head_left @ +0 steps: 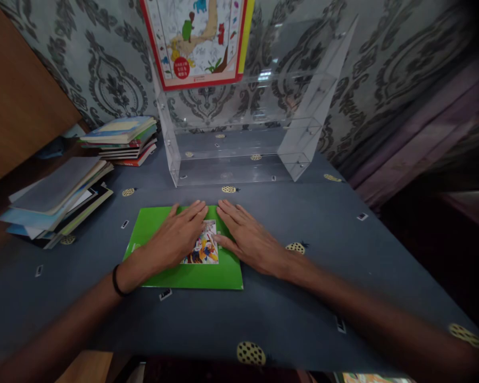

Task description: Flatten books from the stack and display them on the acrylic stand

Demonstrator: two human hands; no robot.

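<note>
Taking the green book [207, 277] as the landmark, we first note, on its near side, a pineapple print [250, 352] on the blue-grey tablecloth [303, 324]. A black band [118, 282] encircles the left wrist, at the book's near left corner. We locate the green book itself flat on the tablecloth, under the person's 2 hands. The left hand [181, 236] lies across its left half, palm down and fingers extended; the right hand [251, 242] lies over its right side, likewise flattened, with fingertips at the far edge. Between the hands we see a colourful cover picture [208, 249], partly covered. Left of the book stands a near stack of books [56, 199]; a far stack [122, 141] sits beyond it. Directly beyond the green book we find a clear rack [299, 151], with a red-bordered book [201, 45] at its upper left. Behind the rack, we observe patterned wallpaper [115, 80].
</note>
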